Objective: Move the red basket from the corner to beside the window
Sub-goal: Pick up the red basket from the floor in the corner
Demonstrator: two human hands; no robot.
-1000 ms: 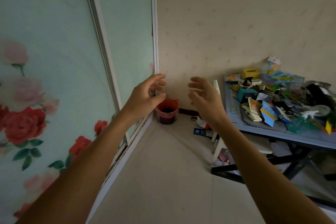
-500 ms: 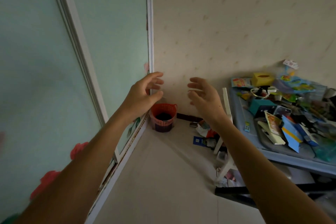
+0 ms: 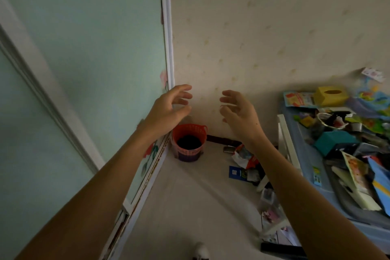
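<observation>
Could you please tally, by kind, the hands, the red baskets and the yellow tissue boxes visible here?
Hands: 2, the left hand and the right hand, both open and empty.
Red baskets: 1, the red basket on the floor in the corner.
Yellow tissue boxes: 1, the yellow tissue box on the cluttered table.
Total: 4

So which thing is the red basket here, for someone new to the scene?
Follow the sliding door's bottom track to where it meets the wallpapered wall. The red basket stands on the floor in that corner. It is the only round, perforated container, with a dark interior.
</observation>
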